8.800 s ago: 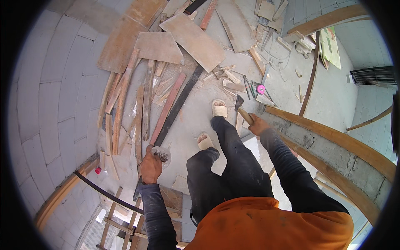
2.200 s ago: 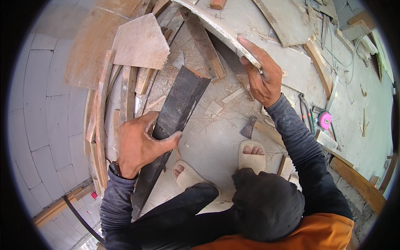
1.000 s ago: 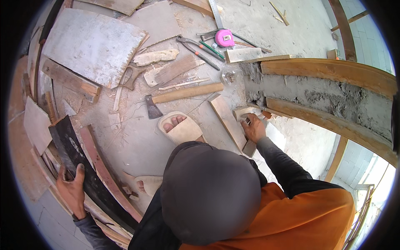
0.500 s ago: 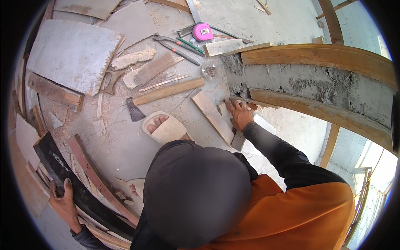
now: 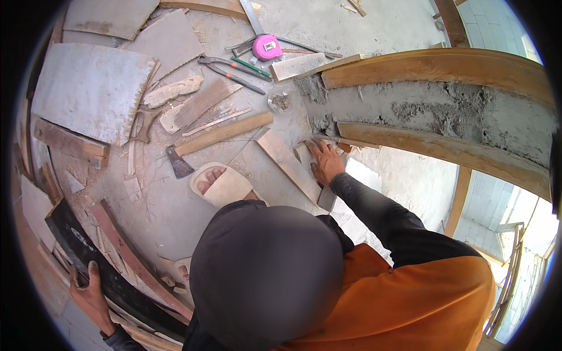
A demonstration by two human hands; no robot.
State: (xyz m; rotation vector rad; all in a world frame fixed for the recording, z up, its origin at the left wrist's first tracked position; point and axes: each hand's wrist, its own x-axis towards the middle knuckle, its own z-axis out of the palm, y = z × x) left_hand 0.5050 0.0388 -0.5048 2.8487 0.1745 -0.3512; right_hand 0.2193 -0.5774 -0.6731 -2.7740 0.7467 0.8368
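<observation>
Head view: left hand clenched on the dark curved strip at the pile, not yet carried over. Right hand rests flat, apparently ungripped, on a wood offcut beside the mortar-filled curved form.

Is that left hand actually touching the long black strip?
Touching. The head view shows the left hand gripping the black strip, fingers curled over its edge.

concrete floor: boards, hatchet, tape measure.
</observation>
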